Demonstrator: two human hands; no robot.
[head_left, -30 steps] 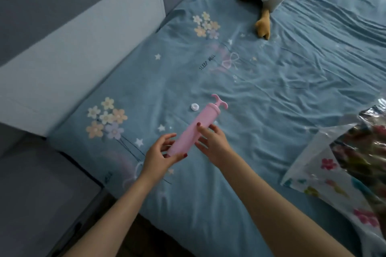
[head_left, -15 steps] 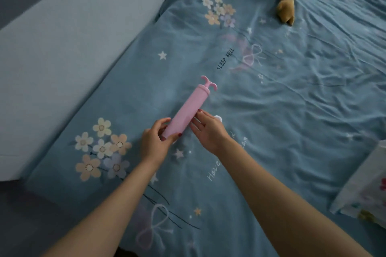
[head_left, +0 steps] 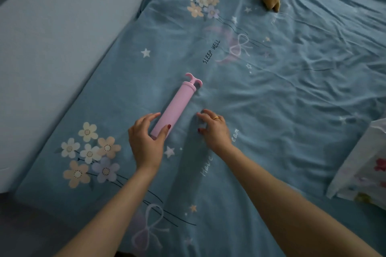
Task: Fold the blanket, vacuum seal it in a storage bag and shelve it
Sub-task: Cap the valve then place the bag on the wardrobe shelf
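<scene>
A pink hand pump (head_left: 177, 106) lies on the blue printed bed sheet (head_left: 292, 89), its T-handle pointing away from me. My left hand (head_left: 146, 142) grips the pump's near end, thumb on one side and fingers on the other. My right hand (head_left: 213, 129) is off the pump, just to its right, with fingertips curled down on the sheet around a small white cap (head_left: 201, 126) that is mostly hidden. The corner of the flower-printed storage bag (head_left: 363, 173) shows at the right edge; the blanket in it is out of view.
A pale padded panel (head_left: 62, 48) runs along the bed's left side. A plush toy's orange foot (head_left: 271, 0) lies at the top. Wrinkled sheet spreads to the right between my hands and the bag.
The pump has come down from my hands onto the sheet. My right hand let go of it and moved right onto the white cap. The view shifted left, leaving less of the bag visible.
</scene>
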